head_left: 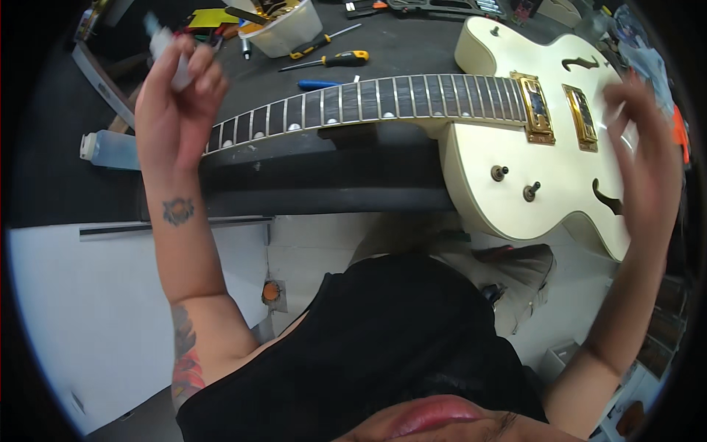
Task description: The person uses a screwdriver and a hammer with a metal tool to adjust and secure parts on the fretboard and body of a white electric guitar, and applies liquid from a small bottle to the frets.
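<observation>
My left hand (177, 110) is raised at the upper left, closed around a small whitish squeeze bottle (163, 46) with a narrow, pale bluish tip. Motion blurs the bottle's tip. A cream hollow-body electric guitar (482, 177) lies face up on the dark bench, its fretted neck reaching left to behind my left wrist. No strings show over the frets. Gold pickups (536, 108) and bare control posts (532, 191) are on its body. My right hand (644, 147), somewhat blurred, is over the guitar's right end with its fingers apart and nothing visible in them.
A bottle of light blue liquid (114, 149) lies beside my left wrist. Beyond the neck are two screwdrivers (346, 57), a blue tool (318, 85) and a white tub (291, 33) holding parts. Clear plastic (641, 48) is bunched at the far right.
</observation>
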`<state>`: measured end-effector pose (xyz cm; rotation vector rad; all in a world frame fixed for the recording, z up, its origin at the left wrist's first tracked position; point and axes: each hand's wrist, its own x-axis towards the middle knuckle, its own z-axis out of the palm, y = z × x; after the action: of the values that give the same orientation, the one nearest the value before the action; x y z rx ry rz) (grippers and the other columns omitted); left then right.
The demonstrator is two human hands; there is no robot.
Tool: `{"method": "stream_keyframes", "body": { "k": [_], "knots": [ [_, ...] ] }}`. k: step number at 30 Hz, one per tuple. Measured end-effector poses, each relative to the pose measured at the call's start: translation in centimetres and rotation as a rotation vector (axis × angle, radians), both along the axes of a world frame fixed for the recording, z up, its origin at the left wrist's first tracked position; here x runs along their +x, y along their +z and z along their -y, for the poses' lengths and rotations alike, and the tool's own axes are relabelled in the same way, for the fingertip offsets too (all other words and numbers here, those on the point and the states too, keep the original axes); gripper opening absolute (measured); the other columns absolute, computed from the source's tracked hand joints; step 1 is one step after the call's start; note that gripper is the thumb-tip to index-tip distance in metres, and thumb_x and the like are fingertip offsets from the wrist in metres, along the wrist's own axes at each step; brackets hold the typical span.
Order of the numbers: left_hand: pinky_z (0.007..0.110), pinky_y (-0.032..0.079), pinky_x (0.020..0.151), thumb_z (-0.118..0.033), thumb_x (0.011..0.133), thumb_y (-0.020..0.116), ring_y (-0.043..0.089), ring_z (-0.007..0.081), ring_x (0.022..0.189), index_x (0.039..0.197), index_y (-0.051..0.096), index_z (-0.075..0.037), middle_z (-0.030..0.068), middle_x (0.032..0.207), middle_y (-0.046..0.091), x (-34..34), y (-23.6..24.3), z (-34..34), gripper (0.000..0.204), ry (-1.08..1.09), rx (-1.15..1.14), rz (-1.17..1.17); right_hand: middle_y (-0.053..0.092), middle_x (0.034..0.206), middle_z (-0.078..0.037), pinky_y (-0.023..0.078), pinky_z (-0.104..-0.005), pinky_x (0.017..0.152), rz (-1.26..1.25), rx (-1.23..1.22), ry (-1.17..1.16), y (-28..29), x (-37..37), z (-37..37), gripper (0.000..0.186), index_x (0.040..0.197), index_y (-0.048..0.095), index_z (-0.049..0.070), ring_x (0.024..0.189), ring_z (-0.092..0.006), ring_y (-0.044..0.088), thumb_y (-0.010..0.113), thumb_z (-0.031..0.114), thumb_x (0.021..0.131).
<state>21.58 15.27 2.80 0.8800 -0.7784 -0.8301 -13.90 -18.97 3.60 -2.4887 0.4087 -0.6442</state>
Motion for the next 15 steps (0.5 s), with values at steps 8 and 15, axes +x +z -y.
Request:
{"method": "stream_keyframes", "body": {
  "k": [8,15],
  "knots": [
    [0.037,0.057,0.088,-0.013,0.102,0.062,0.066,0.0256,0.092,0.101,0.060,-0.001,0.0134,0.096,0.066,4.8,2.9,-8.1,0.013,0.462,0.003,0.147,0.058,0.121,-0.023,0.048,-0.0454,0.100,0.204,0.266,0.217,-12.7,6.2,-17.9,0.048,0.121,0.056,-0.003,0.115,-0.0419,0.058,0.078,0.011,0.081],
    [0.042,0.052,0.102,-0.015,0.102,0.059,0.070,0.0302,0.109,0.099,0.060,-0.004,0.0190,0.111,0.074,6.1,-1.3,-9.5,0.011,0.439,0.227,0.351,0.059,0.137,-0.024,0.045,-0.0407,0.108,0.114,0.556,-0.110,-16.2,11.2,-16.0,0.061,0.137,0.053,-0.008,0.126,-0.0309,0.059,0.077,0.026,0.092]
  ]
}}
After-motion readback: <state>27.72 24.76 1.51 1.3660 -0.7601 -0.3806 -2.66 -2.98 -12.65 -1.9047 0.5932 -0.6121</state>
